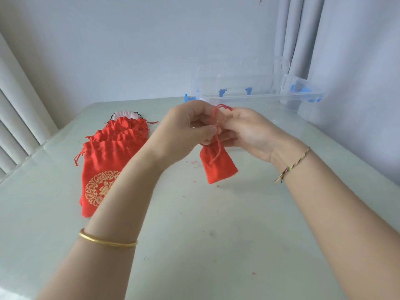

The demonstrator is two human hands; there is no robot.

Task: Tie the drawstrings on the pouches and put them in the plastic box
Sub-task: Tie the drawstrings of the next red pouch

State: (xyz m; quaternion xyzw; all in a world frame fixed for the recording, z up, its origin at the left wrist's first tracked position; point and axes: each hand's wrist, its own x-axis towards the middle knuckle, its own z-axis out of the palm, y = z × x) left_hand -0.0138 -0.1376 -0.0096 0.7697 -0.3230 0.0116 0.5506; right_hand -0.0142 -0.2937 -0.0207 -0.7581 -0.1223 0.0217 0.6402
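Note:
A small red pouch (218, 164) hangs above the middle of the table, held at its gathered neck between both hands. My left hand (186, 126) pinches the red drawstring (216, 118) at the neck. My right hand (246, 128) pinches the same string, which loops up over its fingers; one loose end dangles down the pouch's front. A clear plastic box (259, 98) with blue latches stands open at the table's far edge, behind the hands. Nothing shows inside it.
A pile of several red pouches (108, 152), the front one with a gold round emblem, lies to the left under my left forearm. A pink pouch (125, 115) peeks out behind the pile. Small red lint specks dot the pale table (216, 234). Curtains hang at the right.

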